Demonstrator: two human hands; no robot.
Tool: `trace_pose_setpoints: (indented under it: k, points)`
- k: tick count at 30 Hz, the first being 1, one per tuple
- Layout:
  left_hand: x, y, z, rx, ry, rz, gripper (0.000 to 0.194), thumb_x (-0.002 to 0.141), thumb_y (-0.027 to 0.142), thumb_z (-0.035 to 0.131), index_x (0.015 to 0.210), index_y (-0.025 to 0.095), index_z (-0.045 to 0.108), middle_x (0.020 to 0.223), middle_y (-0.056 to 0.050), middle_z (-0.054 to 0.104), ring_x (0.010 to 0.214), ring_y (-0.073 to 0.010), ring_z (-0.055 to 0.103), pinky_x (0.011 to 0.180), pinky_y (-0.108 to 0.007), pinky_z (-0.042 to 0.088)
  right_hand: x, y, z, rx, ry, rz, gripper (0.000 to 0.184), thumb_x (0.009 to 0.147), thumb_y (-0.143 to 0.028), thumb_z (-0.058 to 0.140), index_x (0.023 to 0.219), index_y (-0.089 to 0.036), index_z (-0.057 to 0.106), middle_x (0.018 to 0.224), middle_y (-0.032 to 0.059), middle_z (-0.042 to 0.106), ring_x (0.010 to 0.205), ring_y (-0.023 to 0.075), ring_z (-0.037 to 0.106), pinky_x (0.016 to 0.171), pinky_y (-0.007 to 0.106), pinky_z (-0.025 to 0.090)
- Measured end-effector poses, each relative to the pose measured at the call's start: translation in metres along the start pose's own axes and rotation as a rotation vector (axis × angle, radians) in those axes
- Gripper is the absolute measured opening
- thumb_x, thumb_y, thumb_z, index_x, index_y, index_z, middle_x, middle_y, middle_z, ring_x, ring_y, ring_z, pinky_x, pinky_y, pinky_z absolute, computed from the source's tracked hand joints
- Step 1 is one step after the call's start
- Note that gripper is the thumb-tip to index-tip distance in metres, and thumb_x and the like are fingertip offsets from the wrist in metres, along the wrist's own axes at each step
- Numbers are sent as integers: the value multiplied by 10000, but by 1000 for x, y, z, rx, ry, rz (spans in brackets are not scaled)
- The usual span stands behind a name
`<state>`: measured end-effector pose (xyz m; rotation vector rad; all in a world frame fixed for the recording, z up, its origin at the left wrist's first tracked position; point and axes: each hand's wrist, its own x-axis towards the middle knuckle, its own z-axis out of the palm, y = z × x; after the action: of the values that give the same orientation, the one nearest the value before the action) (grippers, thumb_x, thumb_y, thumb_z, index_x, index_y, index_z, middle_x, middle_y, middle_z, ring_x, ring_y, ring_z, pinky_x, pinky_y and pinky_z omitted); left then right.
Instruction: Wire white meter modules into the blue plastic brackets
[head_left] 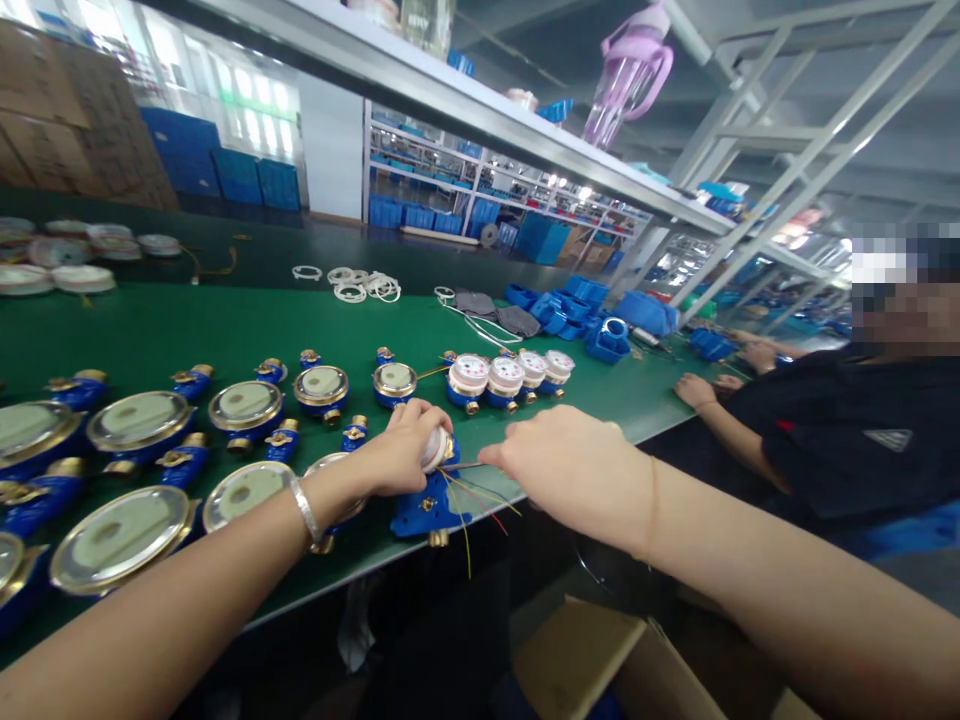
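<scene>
Left hand (pixel 409 447) on round part (pixel 434 451) (nearby dial print (pixel 506 371) illegible)

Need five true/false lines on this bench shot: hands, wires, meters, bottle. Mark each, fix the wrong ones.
1. The left hand is on a round white part. True.
2. The right hand is empty. False: the right hand holds a thin tool.
3. Loose wires in several colours fan out near the hands. True.
4. Four meters with white dials stand grouped on the green bench. True.
5. The purple bottle stands on the bench. False: the bottle is up on the shelf.
</scene>
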<state>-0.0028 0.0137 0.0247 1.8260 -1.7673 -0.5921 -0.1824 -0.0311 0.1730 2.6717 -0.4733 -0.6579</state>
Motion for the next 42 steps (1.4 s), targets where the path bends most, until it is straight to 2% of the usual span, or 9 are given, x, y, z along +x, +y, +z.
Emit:
trace_pose_setpoints:
  k: [5,13,18,22,25,29,33,36,42]
  points:
    - [-2,-11,0,-34,5,-36,701,534,7,620,1175,230,445,1219,-71,354,1202,-280,429,1087,-425,392,10,9,-3,-18,61,-75,306,914,-147,497,1066,-277,728,840,84,738,793,234,711,612,275,438]
    - [-3,-10,-2,-41,2,-41,690,542,27,628,1173,239,449,1235,-71,356,1206,-284,449,1093,-428,393,26,52,34,76,128,-173,324,908,-304,590,1218,-374,651,971,23,734,883,192,689,666,239,439]
    - [-3,0,-3,-22,-1,-52,695,522,4,623,1155,246,468,1247,-66,352,1235,-296,424,1109,-424,375,24,58,50,172,136,-154,334,932,-308,557,1245,-404,625,1085,5,722,1025,192,671,784,258,477]
    - [-1,1,-1,3,4,-59,688,513,15,636,1145,240,481,1224,-70,359,1219,-306,424,1090,-428,392,14,35,27,123,38,-91,354,909,-259,557,1228,-383,647,999,46,753,926,229,709,735,296,495]
    - [-1,-2,1,17,22,-80,693,518,40,650,1156,243,475,1202,-71,362,1178,-303,448,1058,-452,423,10,14,4,46,29,-36,343,893,-170,514,1129,-310,719,881,89,758,842,257,721,667,309,485]
    - [-3,-3,1,21,31,-83,689,526,48,644,1163,246,472,1206,-69,362,1176,-300,450,1045,-451,436,17,4,-17,16,-19,-49,298,872,-159,532,1063,-231,749,933,119,751,884,278,711,682,325,482]
    - [-4,1,1,31,24,-79,683,525,56,643,1155,257,473,1221,-63,356,1185,-311,431,1074,-465,408,34,2,-39,-25,-175,-69,291,843,-156,601,1097,-199,736,982,110,742,913,264,695,705,320,484]
    - [-3,5,2,41,21,-80,690,519,46,635,1154,257,466,1236,-66,344,1206,-322,404,1090,-472,390,51,5,-52,-30,-354,-105,274,842,-156,618,1090,-171,733,886,69,741,824,220,687,700,315,496]
    - [-4,8,3,47,24,-68,684,522,13,621,1140,260,466,1225,-60,350,1172,-298,419,1089,-462,393,82,37,-41,356,-601,-6,366,893,-251,584,1252,-197,630,743,2,687,498,88,528,584,260,457]
